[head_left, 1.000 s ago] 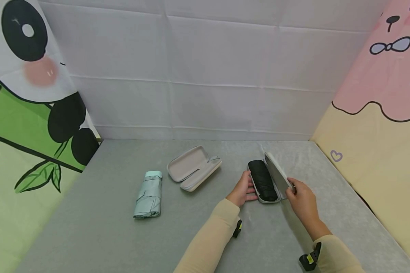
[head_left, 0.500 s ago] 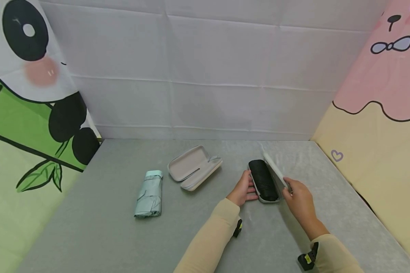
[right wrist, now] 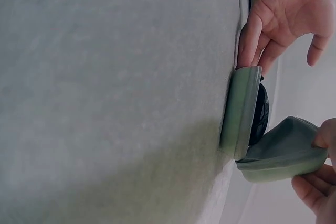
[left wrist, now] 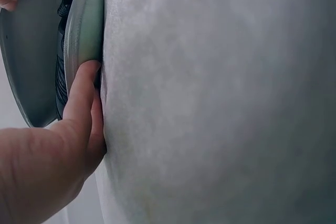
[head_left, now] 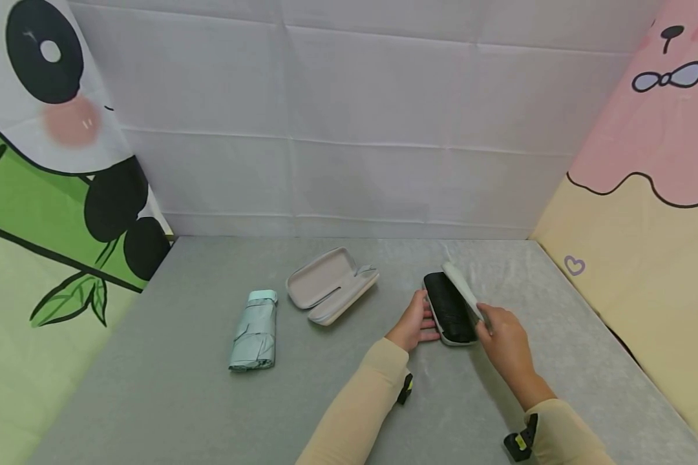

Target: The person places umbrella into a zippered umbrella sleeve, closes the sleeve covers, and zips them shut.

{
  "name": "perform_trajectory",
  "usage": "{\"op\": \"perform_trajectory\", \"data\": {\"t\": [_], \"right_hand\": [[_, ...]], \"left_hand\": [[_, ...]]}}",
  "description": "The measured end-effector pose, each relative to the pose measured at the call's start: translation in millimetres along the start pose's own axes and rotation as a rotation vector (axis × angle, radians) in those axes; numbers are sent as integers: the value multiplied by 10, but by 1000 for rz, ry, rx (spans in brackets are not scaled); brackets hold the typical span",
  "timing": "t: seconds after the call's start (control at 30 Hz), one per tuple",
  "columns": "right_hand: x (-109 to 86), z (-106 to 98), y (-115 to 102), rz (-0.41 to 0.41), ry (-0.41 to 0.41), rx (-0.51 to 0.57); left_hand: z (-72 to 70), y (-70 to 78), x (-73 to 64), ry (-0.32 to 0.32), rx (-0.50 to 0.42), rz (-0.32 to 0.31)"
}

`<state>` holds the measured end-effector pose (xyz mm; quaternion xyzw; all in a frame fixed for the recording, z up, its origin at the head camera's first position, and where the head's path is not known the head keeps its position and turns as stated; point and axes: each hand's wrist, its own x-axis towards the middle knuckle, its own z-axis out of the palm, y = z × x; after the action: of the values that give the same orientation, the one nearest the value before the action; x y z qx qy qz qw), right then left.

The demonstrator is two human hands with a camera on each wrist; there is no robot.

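Observation:
A pale green hard case [right wrist: 242, 111] lies on the grey cloth, its lid [head_left: 461, 284] tilted partway over the base. Inside sits a black folded bundle [head_left: 444, 303], glossy and pleated, possibly a compact umbrella. My left hand [head_left: 408, 324] rests against the left side of the base with fingers extended, touching its wall in the left wrist view. My right hand [head_left: 507, 341] pinches the free edge of the lid between thumb and fingers. From the head view, the lid covers part of the bundle's right side.
Left of the hands, a second case [head_left: 331, 287] in pale beige lies unfolded on the grey tabletop [head_left: 198, 271]. Farther left is a light teal folded fabric bundle [head_left: 253, 332]. A white sheet [head_left: 355, 116] hangs behind, with printed cloths at both sides.
My right hand has swung the lid up and leftward over the base, from leaning outward to slanting over the black bundle. My left hand has stayed in place.

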<state>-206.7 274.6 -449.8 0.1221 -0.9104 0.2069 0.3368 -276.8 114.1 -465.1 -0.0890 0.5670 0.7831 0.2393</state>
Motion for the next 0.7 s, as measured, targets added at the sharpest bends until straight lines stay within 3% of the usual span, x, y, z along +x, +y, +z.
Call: {"op": "perform_trajectory", "data": {"t": [0.7], "right_hand": [[-1, 64, -95, -43, -62, -39]], "left_hand": [[13, -11, -6, 8, -12, -1]]}}
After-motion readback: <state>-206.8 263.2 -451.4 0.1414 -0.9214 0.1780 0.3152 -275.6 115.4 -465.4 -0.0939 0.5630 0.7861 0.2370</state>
